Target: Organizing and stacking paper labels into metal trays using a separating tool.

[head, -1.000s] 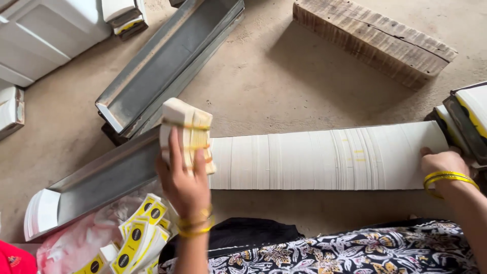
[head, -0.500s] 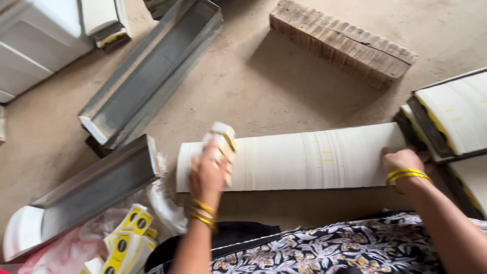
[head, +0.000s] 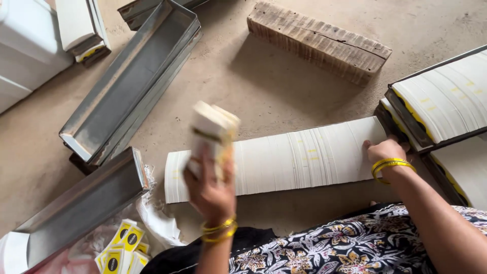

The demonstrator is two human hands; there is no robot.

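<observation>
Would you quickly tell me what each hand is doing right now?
Left hand: closed around a bundle of white cards, lifted.
Right hand: resting on the end of the long card row, holding nothing.

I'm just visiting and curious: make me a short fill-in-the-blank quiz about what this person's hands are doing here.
1. The left hand lifts a small bundle of white ____.
2. The right hand rests on the ____ end of the long white row on the floor.
3. Both wrists wear ____ bangles.
4. At top right lies a block of ____.

Missing words: cards; right; yellow; wood
</observation>
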